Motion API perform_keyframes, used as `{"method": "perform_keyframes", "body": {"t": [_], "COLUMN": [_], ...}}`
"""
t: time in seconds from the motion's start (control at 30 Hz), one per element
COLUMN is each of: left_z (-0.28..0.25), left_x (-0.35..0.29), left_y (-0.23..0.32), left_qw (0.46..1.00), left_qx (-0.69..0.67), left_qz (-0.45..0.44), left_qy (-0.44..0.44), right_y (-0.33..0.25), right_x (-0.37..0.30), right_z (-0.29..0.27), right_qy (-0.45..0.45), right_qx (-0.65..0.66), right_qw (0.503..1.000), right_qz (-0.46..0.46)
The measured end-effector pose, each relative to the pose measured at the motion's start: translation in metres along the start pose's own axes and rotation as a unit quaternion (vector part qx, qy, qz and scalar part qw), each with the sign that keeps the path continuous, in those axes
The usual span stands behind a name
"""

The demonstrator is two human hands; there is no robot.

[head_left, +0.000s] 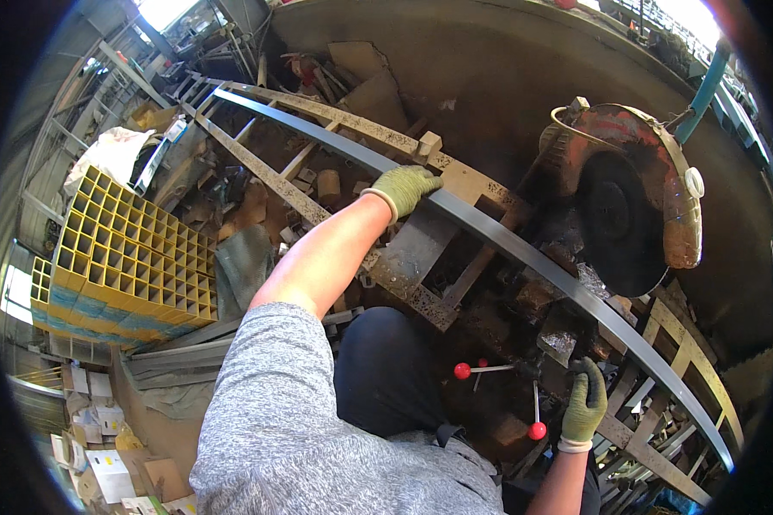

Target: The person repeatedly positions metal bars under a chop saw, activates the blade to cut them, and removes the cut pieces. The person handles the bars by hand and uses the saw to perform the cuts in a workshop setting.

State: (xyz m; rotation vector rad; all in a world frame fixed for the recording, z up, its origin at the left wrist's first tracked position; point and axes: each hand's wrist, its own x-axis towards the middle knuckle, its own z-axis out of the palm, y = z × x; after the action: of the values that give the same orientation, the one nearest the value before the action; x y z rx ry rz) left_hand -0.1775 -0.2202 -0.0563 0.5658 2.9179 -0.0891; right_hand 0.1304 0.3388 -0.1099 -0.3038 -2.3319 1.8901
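My left hand (404, 189), in an olive work glove, is closed over a long grey metal bar (524, 249). The bar runs across a rusty metal frame (455, 184) from the far left to the near right. My right hand (584, 405), gloved as well, is held up short of the bar with its fingers stretched out and nothing seen in them. Just left of it are a lever with a red knob (537, 431) and another red-knobbed lever (462, 371). Past the bar stands a cut-off saw with a large dark disc (614, 206) under a worn red guard (627, 129).
To the left is a stack of yellow square tubes (129, 257) with open ends facing me. Cartons (112, 476) lie at the lower left. Offcuts and debris surround the frame. A ladder-like support (678, 369) carries the bar's right part. A brown wall (472, 69) rises behind.
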Motion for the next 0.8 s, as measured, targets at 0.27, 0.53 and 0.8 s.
{"method": "perform_keyframes", "body": {"t": [0.27, 0.53, 0.8], "left_z": [0.019, -0.01, 0.013], "left_x": [0.001, 0.022, 0.04], "left_y": [-0.032, 0.117, 0.149], "left_qw": [0.997, 0.985, 0.979], "left_qx": [-0.049, -0.119, -0.094], "left_qz": [-0.001, 0.127, 0.163], "left_qy": [0.062, -0.001, 0.076], "right_y": [-0.014, -0.038, -0.104], "right_x": [0.006, -0.002, -0.047], "right_z": [-0.005, -0.006, 0.026], "right_qy": [0.008, -0.002, -0.321], "right_qx": [-0.063, 0.0, -0.518], "right_qw": [0.996, 1.0, 0.786], "right_qz": [-0.056, -0.003, 0.105]}}
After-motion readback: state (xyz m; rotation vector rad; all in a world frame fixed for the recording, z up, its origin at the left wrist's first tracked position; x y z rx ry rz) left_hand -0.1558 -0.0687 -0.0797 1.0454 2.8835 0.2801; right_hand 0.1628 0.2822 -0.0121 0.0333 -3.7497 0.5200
